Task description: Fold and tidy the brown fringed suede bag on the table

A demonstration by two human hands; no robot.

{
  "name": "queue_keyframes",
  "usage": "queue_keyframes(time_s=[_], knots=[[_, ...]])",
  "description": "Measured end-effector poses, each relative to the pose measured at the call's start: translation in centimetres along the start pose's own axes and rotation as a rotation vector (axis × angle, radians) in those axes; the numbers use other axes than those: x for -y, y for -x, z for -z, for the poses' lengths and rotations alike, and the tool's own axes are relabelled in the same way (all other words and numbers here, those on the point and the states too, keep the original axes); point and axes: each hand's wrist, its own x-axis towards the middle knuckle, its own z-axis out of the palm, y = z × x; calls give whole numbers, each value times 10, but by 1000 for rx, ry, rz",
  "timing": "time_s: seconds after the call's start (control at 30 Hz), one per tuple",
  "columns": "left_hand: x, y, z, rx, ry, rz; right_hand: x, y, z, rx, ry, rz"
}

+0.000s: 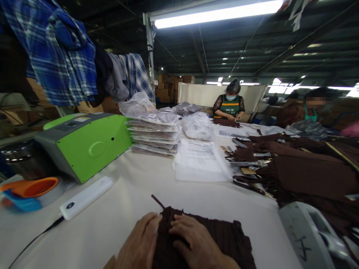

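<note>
A dark brown fringed bag (pixel 221 235), soft and strip-covered, lies on the white table at the bottom centre, with a thin strap end poking out at its upper left. My left hand (pixel 140 239) rests along the bag's left edge, its fingers stretched out and close together. On top of the bag, my right hand (pixel 193 239) is laid with its fingers apart and slightly bent, touching the strips. Both palms are hidden from view, and the near end of the bag is cut off by the frame.
Left are a green-grey machine (pixel 98 145), a white corded device (pixel 85 198), an orange tape roll (pixel 30 186) and a dark metal container (pixel 26 160). Ahead are packed bags (pixel 154 134) and plastic sleeves (pixel 200 160). Brown bags (pixel 311 168) and a grey tape dispenser (pixel 305 235) sit right; co-workers sit beyond.
</note>
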Motion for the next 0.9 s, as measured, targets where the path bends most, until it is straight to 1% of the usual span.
queue_keyframes(time_s=[0.03, 0.1, 0.13, 0.17, 0.23, 0.33, 0.4, 0.5, 0.6, 0.67, 0.77, 0.9], knots=[[8, -8, 0, -44, -18, 26, 4, -2, 3, -7, 32, -7], [18, -24, -5, -16, 19, 66, 13, -7, 10, -29, 104, -31], [20, -32, -9, 35, 72, 99, 16, -10, 13, -34, 137, -42], [18, -38, -13, 113, 137, 139, 18, -13, 13, -32, 162, -50], [12, -48, -18, 249, 250, 246, 19, -20, 11, -20, 187, -57], [1, -55, -21, 389, 313, 344, 14, -28, 4, -48, 147, -89], [-4, -55, -21, 435, 308, 349, 9, -30, 3, -123, 30, -149], [-7, -54, -21, 460, 280, 338, 1, -32, 9, -247, -257, -311], [-9, -53, -22, 484, 249, 316, -7, -34, 17, -272, -497, -430], [-9, -54, -24, 497, 210, 296, -11, -34, 18, -269, -579, -454], [-12, -58, -27, 518, 105, 252, -14, -34, 16, -276, -637, -453], [-19, -68, -27, 599, -64, 168, -14, -33, 14, -276, -678, -419]])
